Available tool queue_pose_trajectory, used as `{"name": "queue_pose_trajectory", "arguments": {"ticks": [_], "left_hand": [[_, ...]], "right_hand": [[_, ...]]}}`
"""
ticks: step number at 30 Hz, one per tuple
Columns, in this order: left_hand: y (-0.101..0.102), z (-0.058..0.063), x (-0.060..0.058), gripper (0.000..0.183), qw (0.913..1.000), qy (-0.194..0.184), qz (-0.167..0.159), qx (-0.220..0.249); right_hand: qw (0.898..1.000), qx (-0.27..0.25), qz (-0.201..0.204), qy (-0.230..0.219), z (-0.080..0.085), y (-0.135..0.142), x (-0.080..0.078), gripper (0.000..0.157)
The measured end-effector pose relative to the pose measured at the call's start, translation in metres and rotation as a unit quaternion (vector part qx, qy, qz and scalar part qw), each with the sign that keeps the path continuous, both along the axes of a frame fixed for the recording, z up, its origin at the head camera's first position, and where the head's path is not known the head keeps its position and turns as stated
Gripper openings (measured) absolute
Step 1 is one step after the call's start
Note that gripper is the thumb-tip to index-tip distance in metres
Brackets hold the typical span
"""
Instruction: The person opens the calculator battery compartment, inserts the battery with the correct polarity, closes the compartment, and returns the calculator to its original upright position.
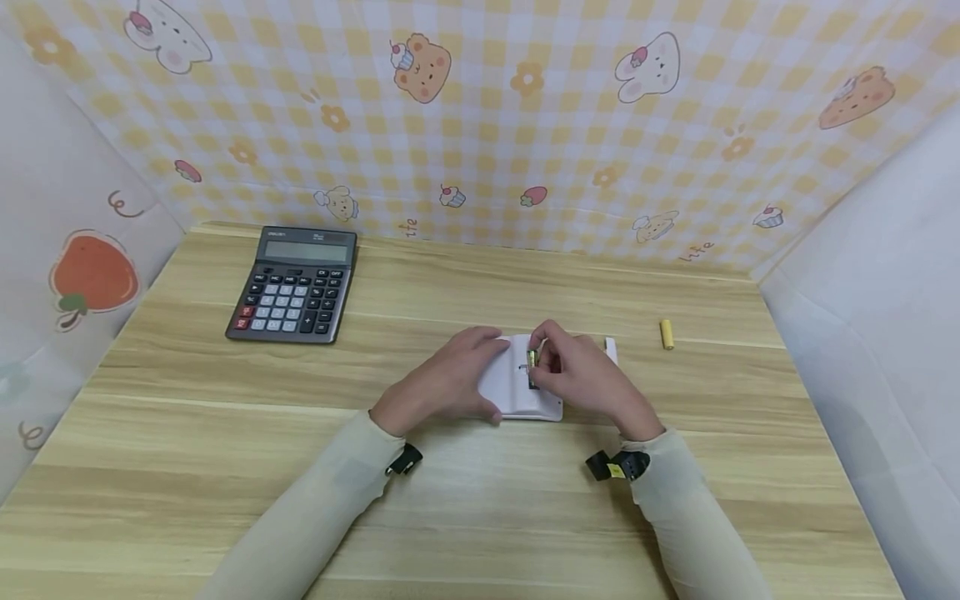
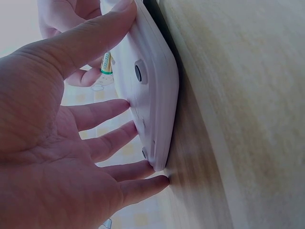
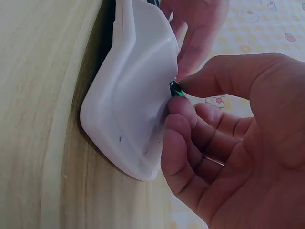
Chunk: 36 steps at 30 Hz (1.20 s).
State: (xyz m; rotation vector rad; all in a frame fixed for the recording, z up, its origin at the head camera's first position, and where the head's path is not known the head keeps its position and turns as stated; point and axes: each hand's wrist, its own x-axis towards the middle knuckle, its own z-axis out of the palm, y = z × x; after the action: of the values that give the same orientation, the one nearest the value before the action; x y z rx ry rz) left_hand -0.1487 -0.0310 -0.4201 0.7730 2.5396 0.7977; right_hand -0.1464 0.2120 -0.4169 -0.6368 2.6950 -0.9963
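A white device (image 1: 498, 385) lies on the table with its underside up, round dark feet showing in the left wrist view. My left hand (image 1: 452, 375) holds it at the left side, thumb at the near edge and fingertips spread along the far part. With thumb and fingertips, my right hand (image 1: 585, 372) pinches a small green and gold battery (image 1: 532, 359) over the dark slot in the device's raised middle. In the right wrist view only the battery's green end (image 3: 176, 89) shows between the fingers. How far it sits in the slot cannot be seen.
A dark grey calculator (image 1: 295, 285) lies at the back left. One yellow battery (image 1: 667, 334) lies on the table to the right. Partly hidden behind my right hand is a narrow white piece (image 1: 611, 350). A patterned cloth (image 1: 480, 142) hangs along the table's back edge.
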Motion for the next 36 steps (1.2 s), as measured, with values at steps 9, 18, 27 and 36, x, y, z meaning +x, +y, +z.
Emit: {"name": "queue_pose_trajectory", "arguments": {"ticks": [9, 18, 27, 36], "left_hand": [[0.001, 0.001, -0.001, 0.107, 1.0, 0.003, -0.004, -0.006], [0.002, 0.001, -0.001, 0.107, 1.0, -0.001, 0.0, -0.009], [0.001, 0.001, -0.001, 0.108, 1.0, 0.0, 0.001, -0.005], [0.0, 0.0, 0.0, 0.108, 1.0, -0.001, 0.0, -0.006]], "right_hand": [[1.0, 0.023, 0.017, 0.007, 0.009, 0.011, 0.001, 0.045], [0.998, 0.032, 0.047, -0.021, 0.007, 0.014, 0.002, 0.081], [0.998, 0.034, 0.057, -0.012, 0.007, 0.009, 0.005, 0.082], [0.996, 0.048, 0.072, 0.013, 0.004, 0.01, 0.006, 0.078]]}}
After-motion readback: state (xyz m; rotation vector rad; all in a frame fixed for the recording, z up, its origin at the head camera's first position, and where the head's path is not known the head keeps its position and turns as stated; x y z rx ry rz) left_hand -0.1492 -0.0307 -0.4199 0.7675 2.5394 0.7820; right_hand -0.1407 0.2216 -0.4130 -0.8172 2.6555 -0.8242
